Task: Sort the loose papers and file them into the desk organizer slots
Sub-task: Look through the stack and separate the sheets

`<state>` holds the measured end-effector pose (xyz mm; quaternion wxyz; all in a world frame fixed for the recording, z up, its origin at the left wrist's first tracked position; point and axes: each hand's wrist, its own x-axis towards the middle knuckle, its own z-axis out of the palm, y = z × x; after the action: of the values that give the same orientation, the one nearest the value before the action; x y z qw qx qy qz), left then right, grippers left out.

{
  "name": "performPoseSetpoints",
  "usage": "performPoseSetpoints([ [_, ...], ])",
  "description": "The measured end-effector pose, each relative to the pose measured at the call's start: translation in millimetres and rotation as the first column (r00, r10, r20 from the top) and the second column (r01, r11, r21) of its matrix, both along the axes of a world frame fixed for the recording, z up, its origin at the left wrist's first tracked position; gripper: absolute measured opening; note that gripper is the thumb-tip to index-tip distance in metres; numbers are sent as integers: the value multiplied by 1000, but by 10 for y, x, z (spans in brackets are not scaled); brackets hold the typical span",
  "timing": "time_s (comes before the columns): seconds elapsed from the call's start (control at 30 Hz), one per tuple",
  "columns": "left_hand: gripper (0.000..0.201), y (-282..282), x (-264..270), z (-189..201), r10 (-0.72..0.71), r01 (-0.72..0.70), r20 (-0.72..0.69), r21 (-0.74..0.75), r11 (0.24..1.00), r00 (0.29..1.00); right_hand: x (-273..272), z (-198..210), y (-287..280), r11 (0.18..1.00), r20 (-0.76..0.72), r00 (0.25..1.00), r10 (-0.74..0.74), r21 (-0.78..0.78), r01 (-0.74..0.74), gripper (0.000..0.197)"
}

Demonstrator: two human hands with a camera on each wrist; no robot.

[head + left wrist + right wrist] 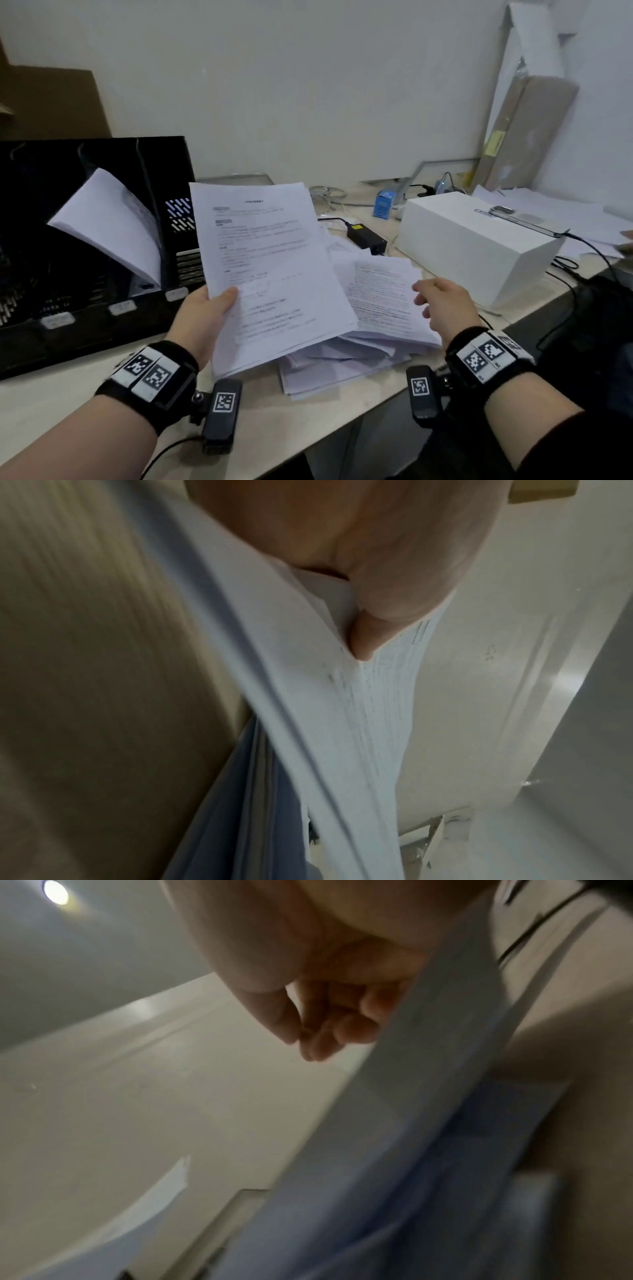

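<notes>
**Risk: one-handed sheaf can fan out or snag on the way to the slot**

Left hand (202, 318) holds a sheaf of printed sheets (270, 267) by its lower-left edge, thumb on top, fingers under. In the left wrist view the thumb pinches into the stack edge and the sheets already splay below the grip. The sheaf is raised and tilted over the desk (68, 404), its lower edge over the loose paper pile (346, 363).

Right hand (445, 308) hovers over the right part of that pile, holding nothing. Fingers are loosely curled and close together; whether the tips touch the top sheet I can't tell.

Black desk organizer (96, 246) sits left of the pile. One slot already holds a slumped bundle of paper (109, 222).

What could go wrong, my read:
- Edge-only pinch on a thick, unclipped stack: inner sheets could slide out and drop back on the pile, undoing the sort.
- Uneven stack edges could catch on a slot divider, so corners would fold or buckle.
- The slumped bundle leans across its slot; pushing more in beside it could crease it or jam.
- Swinging the sheaf left could drag its lower edge over the pile and scatter top sheets.
- The power adapter (366, 236) and cables lie just behind the pile; sliding sheets could snag there.
- The white box (476, 246) is close on the right, so there is little room to square the stack.

Fix: bring the right hand in and square the edges first.
</notes>
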<state>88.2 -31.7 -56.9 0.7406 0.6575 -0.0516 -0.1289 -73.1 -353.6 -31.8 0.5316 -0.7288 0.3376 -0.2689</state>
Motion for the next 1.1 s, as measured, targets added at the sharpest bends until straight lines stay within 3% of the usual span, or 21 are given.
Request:
performPoseSetpoints([
  [0.13, 18, -123, -36, 2, -17, 16, 10, 119, 993, 1000, -31, -280, -264, 973, -326, 945, 6, -217, -81, 11],
  [0.3, 15, -240, -59, 6, -24, 6, 66, 257, 966, 998, -84, -401, -232, 916, -686, 726, -46, -319, -243, 86],
  [0.37, 16, -264, -71, -10, -47, 24, 64, 322, 946, 997, -114, -409, -151, 879, -756, 653, -53, -345, -329, 93],
  [0.5, 17, -246, -74, -127, -35, 33, -3, 377, 926, 999, -144, -420, -76, 851, -800, 600, -1, -316, -420, 106],
  [0.63, 21, -219, -38, -203, 4, 10, -38, 378, 926, 999, -119, -434, -52, 823, -783, 620, 51, -319, -471, 115],
  [0.8, 17, -221, -34, -210, 5, 12, -44, 381, 924, 999, -135, -459, 56, 789, -748, 643, 166, -290, -542, 113],
  [0.93, 19, -194, -22, -224, -4, 25, -54, 394, 919, 999, -131, -457, 40, 819, -699, 704, 130, -325, -474, 114],
  [1.1, 16, -178, -62, -184, -21, 38, -45, 413, 910, 999, -80, -380, 23, 878, -689, 723, 43, -320, -357, 110],
])
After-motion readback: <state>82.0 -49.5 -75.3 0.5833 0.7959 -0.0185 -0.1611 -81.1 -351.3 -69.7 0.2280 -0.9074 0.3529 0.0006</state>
